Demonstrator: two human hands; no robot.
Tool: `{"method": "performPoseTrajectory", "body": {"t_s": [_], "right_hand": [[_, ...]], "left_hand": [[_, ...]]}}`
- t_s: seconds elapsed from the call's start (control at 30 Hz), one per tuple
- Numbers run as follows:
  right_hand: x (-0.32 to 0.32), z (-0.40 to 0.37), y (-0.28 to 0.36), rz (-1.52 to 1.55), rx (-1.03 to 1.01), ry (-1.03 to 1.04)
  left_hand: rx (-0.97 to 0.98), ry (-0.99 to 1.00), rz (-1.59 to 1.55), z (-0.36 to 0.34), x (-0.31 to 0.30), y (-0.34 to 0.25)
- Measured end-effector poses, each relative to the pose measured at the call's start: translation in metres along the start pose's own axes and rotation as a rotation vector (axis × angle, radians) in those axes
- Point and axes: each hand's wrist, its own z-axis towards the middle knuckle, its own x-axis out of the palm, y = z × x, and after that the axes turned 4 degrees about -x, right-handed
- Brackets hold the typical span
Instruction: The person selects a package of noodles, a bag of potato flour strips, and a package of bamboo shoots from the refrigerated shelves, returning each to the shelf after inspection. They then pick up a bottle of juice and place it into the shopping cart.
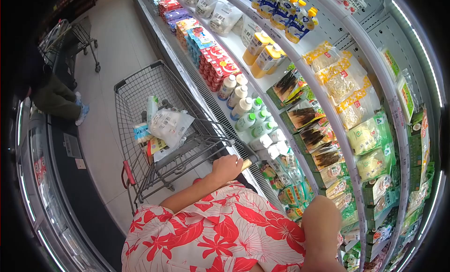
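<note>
My left hand [227, 168] is closed on the handle of a wire shopping cart [183, 178], near the yellowish part of the bar. In the cart's basket lie a clear plastic bag with pale contents [169, 126], a blue-and-white pack [141, 133], a green-and-white pack [152, 108] and a yellow pack [158, 144]. My right arm is bent beside the chilled shelves, with only the elbow and part of the arm showing; the right hand is out of view.
Chilled shelves [335, 117] curve along the right, holding white bottles [227, 87], red cartons [216, 66], noodle packs [342, 87] and pouches. At the left stand a person in dark clothing [56, 97], another cart [77, 37] and a second chiller [44, 187]. Tiled floor [101, 131] lies between.
</note>
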Motion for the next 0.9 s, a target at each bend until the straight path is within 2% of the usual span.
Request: {"method": "performPoseTrajectory", "body": {"t_s": [0.1, 0.23, 0.37, 0.4, 0.43, 0.5, 0.57, 0.63, 0.7, 0.73, 0.77, 0.8, 0.87, 0.9], "right_hand": [[-0.025, -0.013, -0.008, -0.08, -0.17, 0.14], [-0.122, -0.034, -0.058, -0.184, -0.409, 0.306], [-0.148, -0.055, -0.054, -0.278, -0.671, 0.438], [-0.159, -0.057, -0.046, -1.134, -0.498, 0.386], [-0.171, -0.055, -0.038, -1.965, -0.232, 0.268], [-0.204, -0.088, -0.017, -2.1, 0.081, 0.224], [-0.237, -0.116, -0.006, -2.071, 0.51, 0.039], [-0.273, -0.142, -0.005, -1.969, 0.826, -0.216], [-0.314, -0.188, 0.007, -1.814, 1.01, -0.563], [-0.338, -0.21, 0.015, -1.809, 1.008, -0.578], [-0.362, -0.233, 0.021, -1.725, 1.056, -0.807], [-0.387, -0.254, 0.026, -1.625, 1.089, -1.032], [-0.439, -0.3, 0.042, -1.628, 1.138, -1.067], [-0.46, -0.318, 0.05, -1.636, 1.202, -1.089]], "left_hand": [[0.013, -0.024, 0.005, 0.01, -0.006, 0.01], [0.012, -0.004, 0.022, 0.028, -0.015, 0.019], [-0.015, 0.033, -0.003, 0.044, -0.029, 0.026], [-0.003, 0.04, -0.005, 0.047, -0.031, 0.027], [0.014, 0.044, -0.008, 0.052, -0.033, 0.029], [0.037, 0.027, -0.017, 0.064, -0.034, 0.036], [0.081, 0.006, -0.057, 0.072, -0.034, 0.044], [0.142, -0.038, -0.052, 0.075, -0.045, 0.043], [0.196, -0.083, -0.049, 0.08, -0.057, 0.032], [0.282, -0.167, -0.092, 0.084, -0.063, 0.024], [0.369, -0.251, -0.135, 0.09, -0.069, 0.016], [0.37, -0.247, -0.121, 0.104, -0.078, 0.005], [0.476, -0.272, -0.131, 0.147, -0.095, -0.023], [0.425, -0.223, -0.193, 0.179, -0.098, -0.032]]}}
